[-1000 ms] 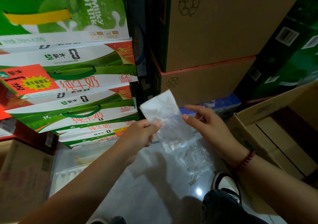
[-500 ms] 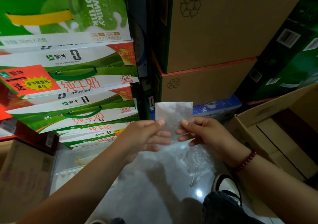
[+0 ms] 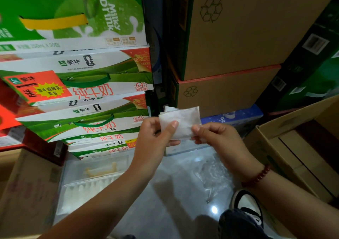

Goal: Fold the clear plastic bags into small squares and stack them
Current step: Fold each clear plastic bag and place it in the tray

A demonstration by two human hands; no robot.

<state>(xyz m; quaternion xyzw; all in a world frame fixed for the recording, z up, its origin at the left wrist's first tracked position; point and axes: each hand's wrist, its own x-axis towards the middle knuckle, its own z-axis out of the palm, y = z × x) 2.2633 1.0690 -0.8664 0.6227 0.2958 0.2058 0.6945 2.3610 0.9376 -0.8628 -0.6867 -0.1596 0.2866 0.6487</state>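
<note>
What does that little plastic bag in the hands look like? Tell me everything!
The folded plastic bag looks cloudy white and crinkly, folded into a small flat, roughly square packet with layered edges peeking out at its top left corner. It is held up in the air in front of stacked cartons, tilted slightly. The left hand pinches its left side, thumb on the front; the right hand pinches its lower right edge.

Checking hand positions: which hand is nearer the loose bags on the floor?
Right. The right hand is above the loose bags; the left hand is further left, both pinching the folded bag.
</note>
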